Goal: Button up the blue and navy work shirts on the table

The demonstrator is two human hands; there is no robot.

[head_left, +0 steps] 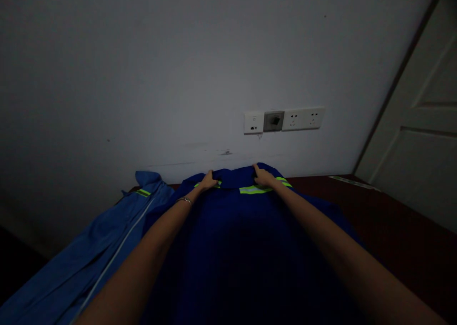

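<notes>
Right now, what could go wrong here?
The dark blue fabric garment with yellow-green reflective bands meets the lighter blue, white-striped fabric garment; a sideways pull might drag both.
The left hand and right hand hold the darker garment's upper edge close to the pale wall, so it could bunch there.
That garment's lower part is in deep shadow, so creases may be missed.

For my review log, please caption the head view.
Left hand and right hand grip a dark blue garment beside a lighter blue garment.
</notes>
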